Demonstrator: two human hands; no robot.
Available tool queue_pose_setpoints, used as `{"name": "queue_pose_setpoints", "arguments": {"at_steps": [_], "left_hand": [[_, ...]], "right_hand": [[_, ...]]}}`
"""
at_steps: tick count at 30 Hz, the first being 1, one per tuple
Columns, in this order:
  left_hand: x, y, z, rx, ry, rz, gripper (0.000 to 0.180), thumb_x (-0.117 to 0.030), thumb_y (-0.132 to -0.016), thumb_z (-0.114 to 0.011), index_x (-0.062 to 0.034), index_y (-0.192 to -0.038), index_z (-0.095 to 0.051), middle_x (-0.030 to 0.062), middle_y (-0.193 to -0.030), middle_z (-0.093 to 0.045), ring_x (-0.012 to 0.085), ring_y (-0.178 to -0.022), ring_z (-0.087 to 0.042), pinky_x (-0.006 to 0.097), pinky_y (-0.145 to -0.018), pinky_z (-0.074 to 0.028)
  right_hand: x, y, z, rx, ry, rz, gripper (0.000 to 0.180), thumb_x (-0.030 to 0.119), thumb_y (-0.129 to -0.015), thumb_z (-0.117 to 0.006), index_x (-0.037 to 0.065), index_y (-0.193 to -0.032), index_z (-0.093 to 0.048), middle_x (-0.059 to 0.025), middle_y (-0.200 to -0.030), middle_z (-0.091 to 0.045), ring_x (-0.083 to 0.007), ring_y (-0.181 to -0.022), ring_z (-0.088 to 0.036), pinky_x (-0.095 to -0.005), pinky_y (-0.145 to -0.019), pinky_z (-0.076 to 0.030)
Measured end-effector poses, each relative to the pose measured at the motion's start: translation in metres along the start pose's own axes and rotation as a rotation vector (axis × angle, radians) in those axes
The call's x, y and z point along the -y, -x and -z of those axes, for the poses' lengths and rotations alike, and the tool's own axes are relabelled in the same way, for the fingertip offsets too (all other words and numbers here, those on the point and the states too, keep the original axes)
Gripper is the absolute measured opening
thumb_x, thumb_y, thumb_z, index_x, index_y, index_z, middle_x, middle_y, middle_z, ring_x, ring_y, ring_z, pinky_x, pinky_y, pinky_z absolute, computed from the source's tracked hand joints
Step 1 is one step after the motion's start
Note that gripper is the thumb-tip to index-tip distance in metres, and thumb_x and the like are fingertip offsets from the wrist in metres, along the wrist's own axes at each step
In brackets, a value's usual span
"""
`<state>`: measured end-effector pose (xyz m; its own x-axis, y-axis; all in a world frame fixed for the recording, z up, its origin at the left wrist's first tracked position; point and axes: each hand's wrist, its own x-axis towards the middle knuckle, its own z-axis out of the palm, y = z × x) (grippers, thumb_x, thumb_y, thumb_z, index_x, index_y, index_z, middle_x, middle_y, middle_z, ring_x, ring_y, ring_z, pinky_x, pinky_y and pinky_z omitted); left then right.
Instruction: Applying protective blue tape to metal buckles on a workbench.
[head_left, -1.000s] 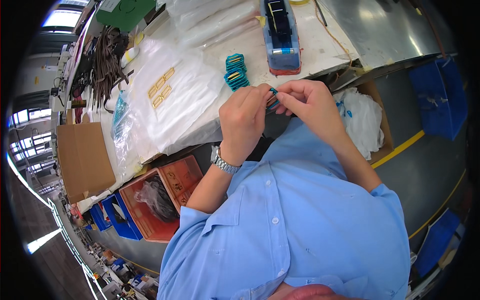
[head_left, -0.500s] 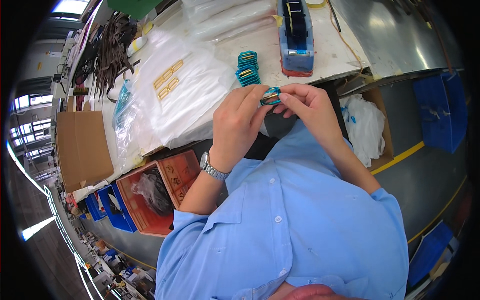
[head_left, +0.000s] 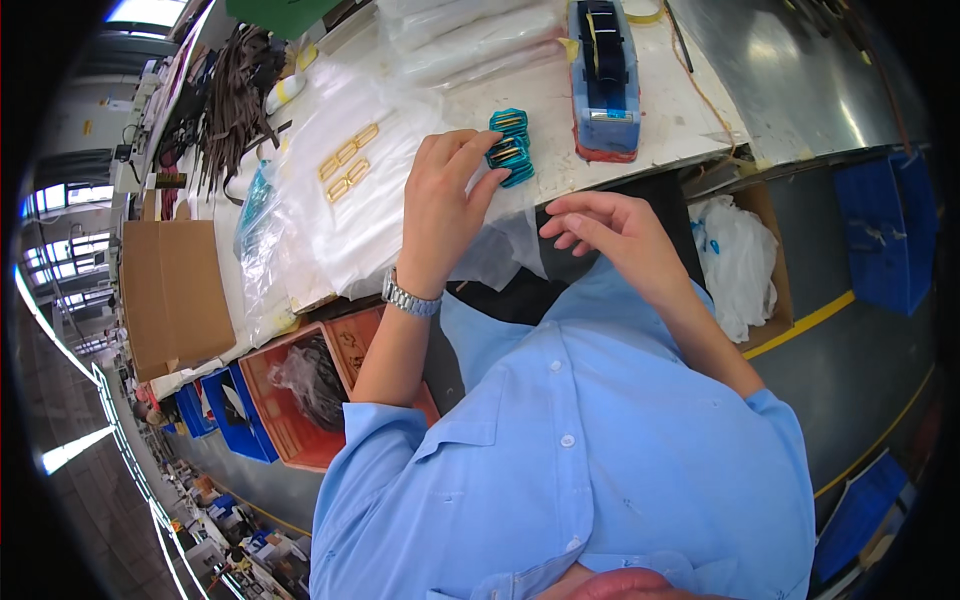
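My left hand [head_left: 447,196] reaches onto the white table [head_left: 545,95], its fingertips closed on a small teal wrapped piece [head_left: 506,153] at the stack of teal pieces [head_left: 513,145]. A metal watch [head_left: 410,298] is on that wrist. My right hand [head_left: 610,232] hovers just off the table's near edge, fingers loosely curled and apart, holding nothing. Clear plastic bags [head_left: 350,190] lie under and left of my left hand, with several gold flat pieces [head_left: 348,162] on them.
A blue tape dispenser [head_left: 603,75] stands right of the teal stack. Dark straps [head_left: 232,95] lie at the far left of the table. Cardboard sheets [head_left: 175,290], an orange crate [head_left: 300,390], blue bins [head_left: 225,410] and a box with white bags [head_left: 735,260] sit below.
Both hands held a teal piece together near my chest. Now my left hand has carried it out to the stack on the table, and my right hand has let go.
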<state>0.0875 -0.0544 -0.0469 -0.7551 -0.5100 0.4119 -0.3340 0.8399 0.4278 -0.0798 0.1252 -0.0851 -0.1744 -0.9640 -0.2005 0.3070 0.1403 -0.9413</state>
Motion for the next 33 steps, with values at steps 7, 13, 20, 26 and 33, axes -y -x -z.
{"name": "queue_pose_setpoints", "arguments": {"at_steps": [7, 13, 20, 26, 33], "left_hand": [[0.013, 0.008, 0.017, -0.157, 0.040, 0.015, 0.026, -0.007, -0.090, -0.079, -0.0038, -0.116, -0.076, 0.0120, -0.107, -0.077, 0.0231, -0.091, -0.073, 0.033, -0.079, -0.058], [0.076, 0.011, 0.082, -0.158, -0.270, 0.349, 0.009, -0.013, -0.094, -0.073, -0.0044, -0.096, -0.076, 0.0111, -0.085, -0.074, 0.0288, -0.074, -0.069, 0.037, -0.068, -0.054], [0.130, 0.028, 0.080, 0.118, -0.449, 0.108, 0.009, -0.012, -0.091, -0.071, -0.0047, -0.097, -0.070, 0.0127, -0.095, -0.071, 0.0338, -0.094, -0.067, 0.045, -0.081, -0.054], [0.138, 0.018, 0.078, 0.156, -0.480, 0.096, 0.007, -0.007, -0.089, -0.070, -0.0027, -0.094, -0.068, 0.0142, -0.091, -0.069, 0.0345, -0.091, -0.067, 0.044, -0.080, -0.054], [0.129, 0.003, 0.087, -0.070, 0.303, 0.555, 0.013, -0.011, -0.098, -0.073, 0.0004, -0.105, -0.072, 0.0046, -0.088, -0.071, 0.0100, -0.072, -0.059, 0.025, -0.070, -0.050]], "right_hand": [[0.008, 0.005, 0.002, 0.007, -0.008, 0.001, 0.029, 0.014, -0.106, -0.062, -0.003, -0.126, -0.072, -0.0118, -0.108, -0.079, -0.0125, -0.092, -0.071, -0.0272, -0.083, -0.055], [0.042, 0.025, 0.020, -0.251, 0.081, 0.255, 0.026, 0.012, -0.106, -0.061, -0.005, -0.122, -0.073, -0.0112, -0.105, -0.078, -0.0092, -0.084, -0.067, -0.0228, -0.075, -0.052], [0.070, -0.004, 0.066, -0.558, 0.359, 0.346, 0.026, 0.022, -0.104, -0.067, 0.001, -0.115, -0.080, -0.0006, -0.078, -0.069, -0.0050, -0.069, -0.059, -0.0205, -0.063, -0.043], [0.055, -0.033, 0.076, -0.389, 0.329, 0.262, 0.030, 0.026, -0.104, -0.069, -0.001, -0.111, -0.081, -0.0043, -0.090, -0.076, -0.0060, -0.062, -0.059, -0.0217, -0.056, -0.041], [0.064, -0.051, 0.064, -0.329, 0.267, 0.200, 0.029, 0.024, -0.096, -0.076, -0.004, -0.102, -0.080, -0.0028, -0.075, -0.072, -0.0066, -0.057, -0.056, -0.0240, -0.055, -0.044]]}}
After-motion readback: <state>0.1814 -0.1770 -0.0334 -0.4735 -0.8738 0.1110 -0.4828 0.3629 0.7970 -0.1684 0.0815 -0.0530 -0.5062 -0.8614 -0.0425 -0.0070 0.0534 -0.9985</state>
